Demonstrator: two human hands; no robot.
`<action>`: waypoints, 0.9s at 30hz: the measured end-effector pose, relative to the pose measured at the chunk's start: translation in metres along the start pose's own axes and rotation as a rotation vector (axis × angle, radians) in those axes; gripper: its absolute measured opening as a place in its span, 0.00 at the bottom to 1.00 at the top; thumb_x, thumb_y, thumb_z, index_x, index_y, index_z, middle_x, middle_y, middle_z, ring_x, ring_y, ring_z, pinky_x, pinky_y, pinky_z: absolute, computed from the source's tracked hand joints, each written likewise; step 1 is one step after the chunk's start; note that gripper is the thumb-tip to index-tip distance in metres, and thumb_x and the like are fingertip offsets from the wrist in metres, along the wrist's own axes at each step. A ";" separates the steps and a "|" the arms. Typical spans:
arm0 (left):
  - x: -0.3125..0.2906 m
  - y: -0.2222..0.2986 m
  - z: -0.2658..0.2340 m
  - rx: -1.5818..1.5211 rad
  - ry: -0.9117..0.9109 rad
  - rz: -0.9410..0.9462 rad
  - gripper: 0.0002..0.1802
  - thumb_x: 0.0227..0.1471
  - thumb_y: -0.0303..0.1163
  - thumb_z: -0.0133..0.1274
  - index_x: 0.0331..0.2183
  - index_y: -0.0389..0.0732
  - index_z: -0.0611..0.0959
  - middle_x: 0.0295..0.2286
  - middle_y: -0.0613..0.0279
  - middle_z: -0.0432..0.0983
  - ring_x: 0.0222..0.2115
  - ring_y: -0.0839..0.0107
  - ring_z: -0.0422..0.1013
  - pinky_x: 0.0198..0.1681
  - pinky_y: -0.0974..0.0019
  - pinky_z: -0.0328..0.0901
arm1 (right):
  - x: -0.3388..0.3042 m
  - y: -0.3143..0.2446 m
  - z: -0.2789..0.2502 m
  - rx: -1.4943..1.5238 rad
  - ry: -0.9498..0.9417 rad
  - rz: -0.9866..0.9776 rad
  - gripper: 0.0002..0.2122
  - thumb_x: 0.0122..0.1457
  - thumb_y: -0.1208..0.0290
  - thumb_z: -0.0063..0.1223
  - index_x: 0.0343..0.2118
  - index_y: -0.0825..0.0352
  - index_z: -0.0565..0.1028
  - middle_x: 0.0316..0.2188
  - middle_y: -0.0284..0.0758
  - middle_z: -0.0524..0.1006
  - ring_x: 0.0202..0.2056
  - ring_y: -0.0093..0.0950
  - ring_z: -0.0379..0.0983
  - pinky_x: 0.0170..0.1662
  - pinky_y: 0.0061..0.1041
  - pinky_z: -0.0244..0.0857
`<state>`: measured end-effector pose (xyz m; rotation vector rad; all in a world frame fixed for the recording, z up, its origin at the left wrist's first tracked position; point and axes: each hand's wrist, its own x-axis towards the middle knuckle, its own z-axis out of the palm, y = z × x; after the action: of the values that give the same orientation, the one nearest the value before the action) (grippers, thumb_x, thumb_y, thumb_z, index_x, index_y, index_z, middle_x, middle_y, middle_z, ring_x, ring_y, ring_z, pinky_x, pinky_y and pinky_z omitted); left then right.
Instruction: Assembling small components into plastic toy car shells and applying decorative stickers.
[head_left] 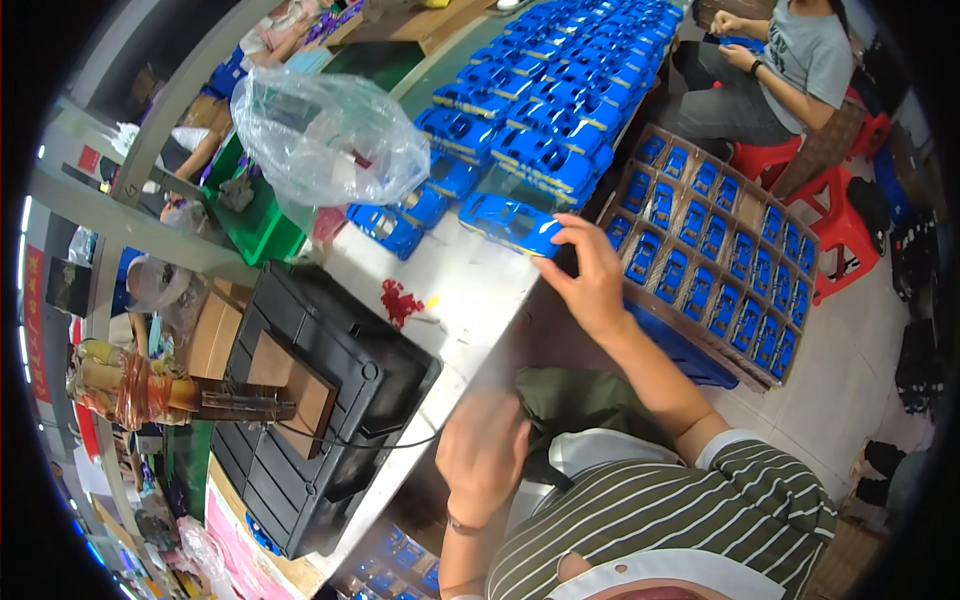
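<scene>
My right hand [592, 280] pinches the rear end of a blue toy car body [508, 222] at the near end of the white table [455, 318]. Thumb and fingers are closed on the car's edge. My left hand [482, 440] is low in front of my body, near the table's front edge and smeared by motion; its fingers cannot be made out clearly. Small red pieces [400, 302] lie in a heap on the table. A few blue car bodies [387, 230] stand beside a clear plastic bag [325, 140].
Rows of blue car bodies [560, 90] fill the table's far part. At right is a partitioned box [640, 285] of blue cars, with a seated person [800, 70] beyond. A black crate [290, 500] stands at left, a green bin [262, 225] behind it. Red stools [838, 225] are at far right.
</scene>
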<state>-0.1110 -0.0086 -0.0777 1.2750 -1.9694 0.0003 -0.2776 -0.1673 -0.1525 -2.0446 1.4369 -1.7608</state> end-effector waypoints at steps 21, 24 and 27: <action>-0.062 -0.010 -0.038 -1.322 0.007 -1.042 0.45 0.46 0.53 0.55 0.56 0.34 0.59 0.45 0.52 0.67 0.42 0.67 0.68 0.47 0.64 0.62 | 0.039 -0.073 0.043 0.328 -0.784 -0.107 0.08 0.49 0.69 0.57 0.31 0.67 0.74 0.30 0.35 0.76 0.29 0.33 0.74 0.32 0.26 0.66; -0.072 -0.017 -0.035 -1.489 0.038 -1.057 0.44 0.51 0.59 0.44 0.57 0.36 0.56 0.44 0.51 0.66 0.39 0.65 0.69 0.44 0.62 0.64 | 0.028 -0.060 0.078 0.168 -0.771 -0.213 0.08 0.49 0.67 0.56 0.30 0.64 0.75 0.28 0.33 0.74 0.29 0.35 0.72 0.31 0.29 0.64; -0.075 -0.016 -0.038 -1.881 0.113 -1.128 0.38 0.56 0.54 0.39 0.58 0.37 0.54 0.44 0.52 0.66 0.38 0.62 0.70 0.44 0.59 0.66 | 0.024 -0.069 0.095 0.048 -0.793 -0.241 0.08 0.48 0.66 0.57 0.31 0.62 0.75 0.27 0.31 0.73 0.28 0.31 0.72 0.30 0.28 0.65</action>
<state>-0.0614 0.0566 -0.1025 0.6660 -0.2456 -1.7299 -0.1637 -0.1910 -0.1255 -2.5240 0.9153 -0.8105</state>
